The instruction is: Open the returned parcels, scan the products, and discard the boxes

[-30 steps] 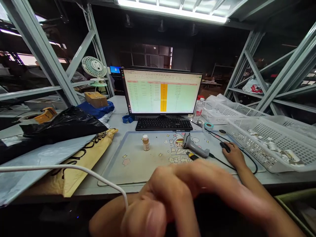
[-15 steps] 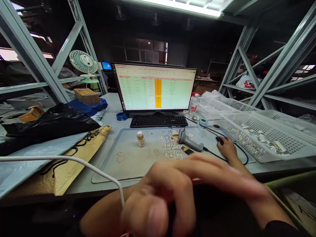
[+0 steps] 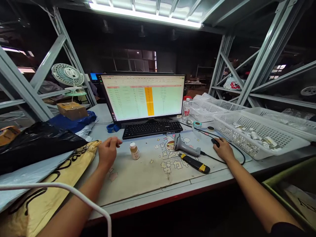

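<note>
My right hand point(image 3: 223, 148) rests over a black computer mouse point(image 3: 215, 142) on the right of the desk mat. Left of a small bottle point(image 3: 134, 152), my left hand point(image 3: 108, 151) is at the mat's edge, its fingers curled together, with nothing visible in them. It does not touch the bottle, which stands upright with a white cap and a pale label. A grey barcode scanner point(image 3: 187, 147) lies at mid-mat, its cable running right. Just below it is a black and yellow utility knife point(image 3: 195, 163). Behind the mat sits a black keyboard point(image 3: 152, 129).
A monitor point(image 3: 128, 102) displays a spreadsheet. White baskets point(image 3: 237, 144) stand at right, the nearest holding several small bottles. Mailing bags point(image 3: 61, 177) pile up at left. A white cable point(image 3: 81, 197) crosses the lower left. Blue tape point(image 3: 113, 128) sits beside the keyboard.
My left hand has moved from close before the camera to the mat's left side, and its fingers have curled. The utility knife is now uncovered. My right hand stays on the mouse.
</note>
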`<action>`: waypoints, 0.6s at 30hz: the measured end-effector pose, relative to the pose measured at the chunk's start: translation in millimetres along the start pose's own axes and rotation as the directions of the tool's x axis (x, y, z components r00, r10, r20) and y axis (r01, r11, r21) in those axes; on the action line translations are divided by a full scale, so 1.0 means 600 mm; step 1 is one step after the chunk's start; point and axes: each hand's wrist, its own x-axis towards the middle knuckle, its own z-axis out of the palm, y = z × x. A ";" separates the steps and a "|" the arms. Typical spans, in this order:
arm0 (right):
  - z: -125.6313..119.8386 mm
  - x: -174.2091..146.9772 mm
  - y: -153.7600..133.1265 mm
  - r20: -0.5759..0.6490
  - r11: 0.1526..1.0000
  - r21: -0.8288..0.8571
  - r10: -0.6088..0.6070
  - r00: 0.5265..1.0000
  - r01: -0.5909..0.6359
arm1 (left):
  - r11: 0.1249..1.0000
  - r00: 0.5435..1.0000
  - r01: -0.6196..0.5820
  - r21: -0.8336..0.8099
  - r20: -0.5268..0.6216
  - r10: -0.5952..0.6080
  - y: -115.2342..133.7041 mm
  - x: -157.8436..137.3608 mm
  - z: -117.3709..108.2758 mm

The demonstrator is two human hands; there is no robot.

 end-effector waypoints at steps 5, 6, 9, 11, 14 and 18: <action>0.003 0.001 0.003 -0.013 1.000 0.003 -0.011 1.000 0.011 | 0.959 0.981 0.130 0.253 0.110 -0.162 -0.070 -0.015 0.002; 0.004 0.001 0.004 -0.015 1.000 0.001 -0.011 1.000 0.011 | 0.960 0.977 0.121 0.254 0.142 -0.160 -0.075 -0.017 0.002; 0.006 0.002 0.008 -0.027 1.000 -0.005 -0.016 1.000 0.016 | 0.961 0.964 0.119 0.251 0.204 -0.172 -0.076 -0.019 0.002; 0.008 0.003 0.010 -0.035 1.000 -0.003 -0.021 0.999 0.021 | 0.960 0.958 0.123 0.252 0.223 -0.182 -0.073 -0.019 0.001; 0.011 0.003 0.013 -0.042 1.000 0.002 -0.026 0.999 0.026 | 0.955 0.951 0.152 0.255 0.225 -0.212 -0.071 -0.021 0.000; 0.011 0.003 0.013 -0.042 1.000 0.006 -0.022 0.999 0.023 | 0.956 0.941 0.184 0.227 0.239 -0.238 -0.069 -0.024 0.002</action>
